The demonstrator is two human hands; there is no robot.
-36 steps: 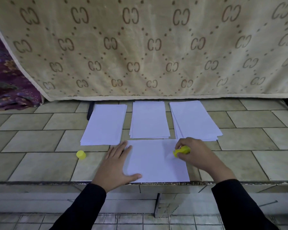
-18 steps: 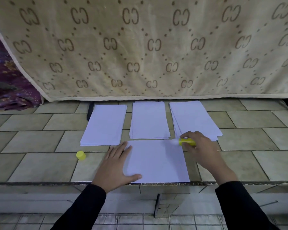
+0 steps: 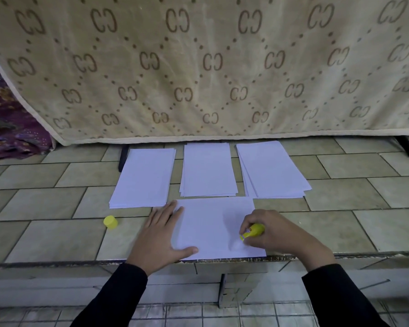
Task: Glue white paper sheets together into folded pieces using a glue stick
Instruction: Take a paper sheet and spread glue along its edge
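Note:
A white paper sheet (image 3: 210, 225) lies flat near the front edge of the tiled ledge (image 3: 340, 220). My left hand (image 3: 161, 237) rests flat on the sheet's left side, fingers spread and thumb stretched along its near edge. My right hand (image 3: 276, 232) grips a yellow glue stick (image 3: 252, 231), whose tip touches the sheet near its right edge. The stick's yellow cap (image 3: 110, 222) stands on the tiles to the left of my left hand.
Three stacks of white paper lie behind the sheet: left stack (image 3: 144, 177), middle stack (image 3: 208, 169), right stack (image 3: 270, 169). A beige patterned cloth (image 3: 198, 67) hangs at the back. Purple fabric (image 3: 7, 123) sits far left. A drop runs along the ledge's front edge.
My right hand has drawn the glue stick from the sheet's far right corner down toward me along its right edge. My left hand and the sheet have stayed put.

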